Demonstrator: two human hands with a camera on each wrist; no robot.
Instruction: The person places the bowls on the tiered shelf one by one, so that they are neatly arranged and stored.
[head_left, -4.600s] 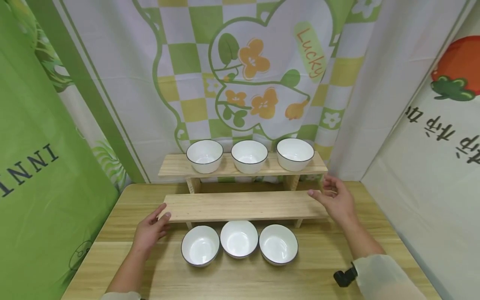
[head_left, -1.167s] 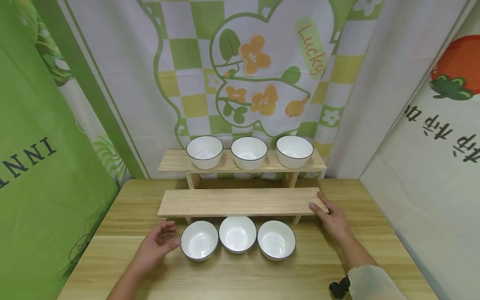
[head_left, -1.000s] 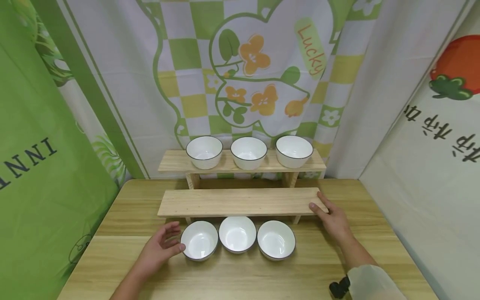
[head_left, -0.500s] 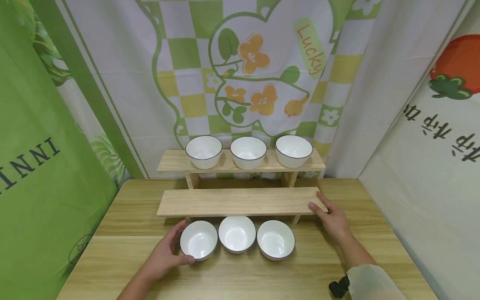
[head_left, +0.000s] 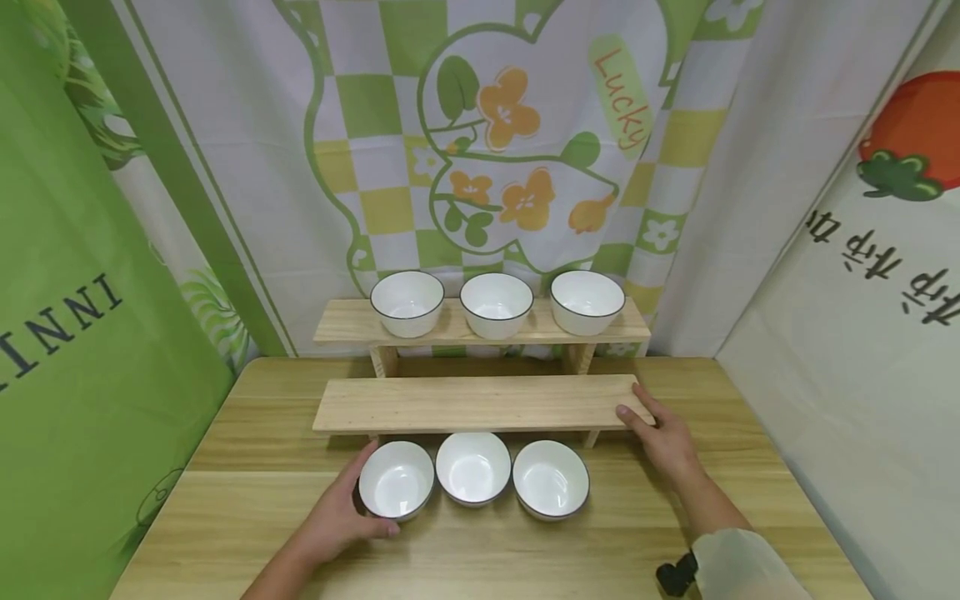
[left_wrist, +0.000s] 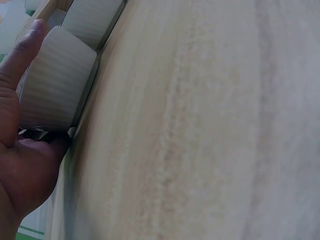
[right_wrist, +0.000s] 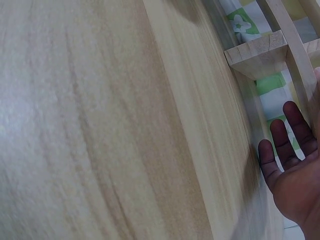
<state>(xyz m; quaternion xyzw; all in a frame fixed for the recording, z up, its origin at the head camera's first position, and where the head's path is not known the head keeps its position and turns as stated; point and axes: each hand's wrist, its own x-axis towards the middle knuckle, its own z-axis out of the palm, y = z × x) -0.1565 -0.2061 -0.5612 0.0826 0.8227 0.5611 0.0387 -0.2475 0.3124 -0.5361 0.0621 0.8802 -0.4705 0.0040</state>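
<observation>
Three white bowls with dark rims stand in a row on the wooden table (head_left: 247, 500), just in front of a low wooden shelf (head_left: 480, 402). My left hand (head_left: 347, 510) grips the left bowl (head_left: 396, 490), thumb at its near side and fingers curled round its far side. The left wrist view shows my palm (left_wrist: 22, 165) against that bowl's ribbed wall (left_wrist: 57, 87). My right hand (head_left: 660, 433) rests with straight fingers on the right end of the low shelf; it also shows in the right wrist view, the right hand (right_wrist: 295, 170) with fingers spread.
The middle bowl (head_left: 472, 467) and right bowl (head_left: 551, 490) touch or nearly touch their neighbours. A higher shelf (head_left: 345, 329) behind carries three more white bowls (head_left: 497, 304). Printed cloth hangs behind and on both sides.
My left hand left the low shelf's left end, came down to the left bowl and closed round it. My right hand settled on the shelf's right end and has stayed there.
</observation>
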